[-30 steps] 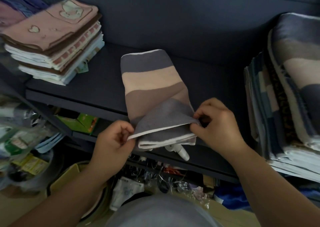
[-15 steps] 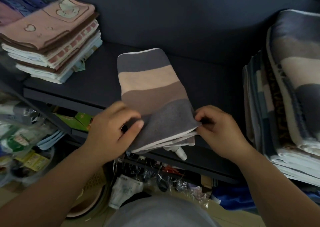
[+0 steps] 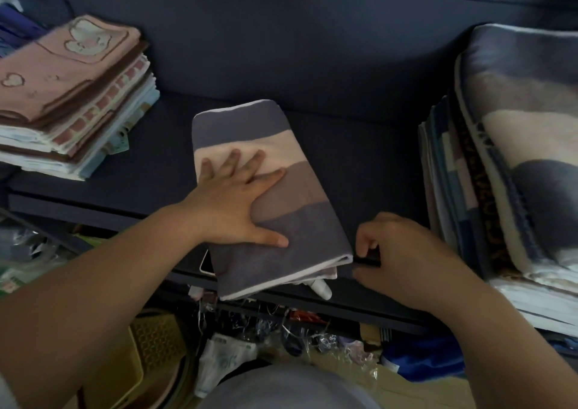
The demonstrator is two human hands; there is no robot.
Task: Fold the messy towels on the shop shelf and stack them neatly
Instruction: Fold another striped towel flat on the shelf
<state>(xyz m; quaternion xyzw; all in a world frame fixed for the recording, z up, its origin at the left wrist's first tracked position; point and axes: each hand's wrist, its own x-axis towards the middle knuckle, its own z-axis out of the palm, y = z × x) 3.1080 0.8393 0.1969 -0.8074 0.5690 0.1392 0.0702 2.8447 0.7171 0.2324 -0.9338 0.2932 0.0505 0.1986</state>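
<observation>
Left hand point(image 3: 237, 199) lies spread flat on the folded grey-beige-brown striped towel point(image 3: 300, 196) mid dark shelf point(image 3: 369, 158), likely pinning the layers, while right hand point(image 3: 403, 252) pinches its near-right corner, apparently squaring edges before stacking.

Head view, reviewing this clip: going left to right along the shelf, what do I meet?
From the left: pink-topped towel stack → folded striped towel → right hand → tall towel stack. The left hand lies flat on the striped towel, so it has no place in the order.
</observation>
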